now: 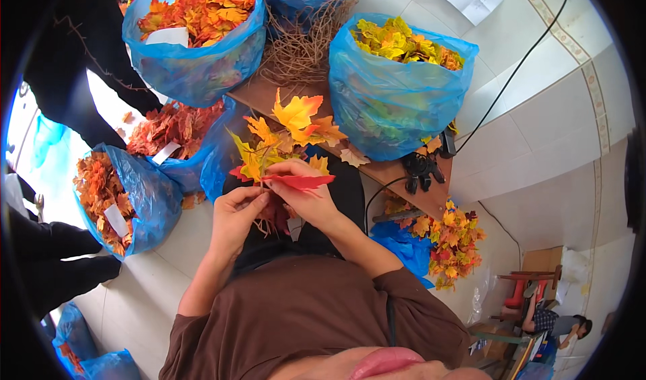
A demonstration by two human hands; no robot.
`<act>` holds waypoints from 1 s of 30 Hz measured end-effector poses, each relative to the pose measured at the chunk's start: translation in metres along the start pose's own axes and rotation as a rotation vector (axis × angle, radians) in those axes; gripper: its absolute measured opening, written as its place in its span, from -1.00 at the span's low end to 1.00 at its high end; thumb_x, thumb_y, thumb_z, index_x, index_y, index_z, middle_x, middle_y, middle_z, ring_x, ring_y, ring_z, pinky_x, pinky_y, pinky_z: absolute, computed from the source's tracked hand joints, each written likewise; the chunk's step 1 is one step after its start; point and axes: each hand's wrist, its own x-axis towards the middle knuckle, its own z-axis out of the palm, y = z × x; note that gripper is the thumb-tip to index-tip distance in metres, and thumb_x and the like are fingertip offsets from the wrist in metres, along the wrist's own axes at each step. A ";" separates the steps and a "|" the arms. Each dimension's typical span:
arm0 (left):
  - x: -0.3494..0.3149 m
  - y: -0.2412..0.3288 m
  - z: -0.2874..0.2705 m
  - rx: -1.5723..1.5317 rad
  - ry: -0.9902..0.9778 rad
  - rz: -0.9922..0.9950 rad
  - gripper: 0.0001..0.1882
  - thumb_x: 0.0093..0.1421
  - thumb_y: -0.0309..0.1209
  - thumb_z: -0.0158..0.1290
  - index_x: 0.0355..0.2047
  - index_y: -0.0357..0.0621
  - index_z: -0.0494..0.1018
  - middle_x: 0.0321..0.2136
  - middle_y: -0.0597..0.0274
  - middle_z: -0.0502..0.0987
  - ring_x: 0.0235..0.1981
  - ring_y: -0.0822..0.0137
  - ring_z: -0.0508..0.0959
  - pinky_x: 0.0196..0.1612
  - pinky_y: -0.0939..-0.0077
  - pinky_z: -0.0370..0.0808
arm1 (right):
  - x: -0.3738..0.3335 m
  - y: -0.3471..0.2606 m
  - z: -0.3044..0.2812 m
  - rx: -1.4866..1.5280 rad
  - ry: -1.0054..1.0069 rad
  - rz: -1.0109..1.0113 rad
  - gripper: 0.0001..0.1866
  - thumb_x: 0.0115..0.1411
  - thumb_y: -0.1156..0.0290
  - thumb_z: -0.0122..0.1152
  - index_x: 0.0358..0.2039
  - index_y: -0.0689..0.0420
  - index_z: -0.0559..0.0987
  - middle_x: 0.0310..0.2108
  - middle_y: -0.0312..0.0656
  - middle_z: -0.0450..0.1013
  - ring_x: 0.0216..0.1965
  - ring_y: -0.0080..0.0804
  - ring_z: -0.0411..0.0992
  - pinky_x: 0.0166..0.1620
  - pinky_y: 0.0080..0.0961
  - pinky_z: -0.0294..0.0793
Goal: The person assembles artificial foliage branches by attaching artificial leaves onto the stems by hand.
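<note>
Just above my lap, my left hand (237,213) pinches the stems of an artificial autumn leaf spray (296,115). Its yellow, orange and green leaves fan out beyond my fingers, over the edge of the brown board (397,178). Close beside it, my right hand (309,201) is closed on a red artificial leaf (303,181), whose blade points to the right. The fingertips of both hands almost meet at the stems, and the exact contact there is hidden. Darker red leaves (272,213) hang below the hands.
Blue bags of orange leaves (202,6) and yellow-green leaves (404,40) flank a heap of brown twigs (309,40). A black corded tool (422,171) lies on the board's right end. Finished-looking leaf garland (454,245) hangs below it. More leaf bags (134,198) and another person's legs (81,63) are at left.
</note>
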 end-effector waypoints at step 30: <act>-0.012 -0.010 -0.098 -0.326 0.191 -0.041 -0.83 0.07 -0.64 -0.08 -0.30 -0.38 0.43 -0.45 0.24 0.49 -0.48 0.55 0.45 -0.41 0.69 0.39 | 0.289 -0.019 0.036 -0.048 -0.189 -0.040 -0.82 0.07 0.43 0.12 -0.33 0.24 0.52 -0.41 -0.26 0.46 -0.41 -0.60 0.41 -0.32 -0.67 0.39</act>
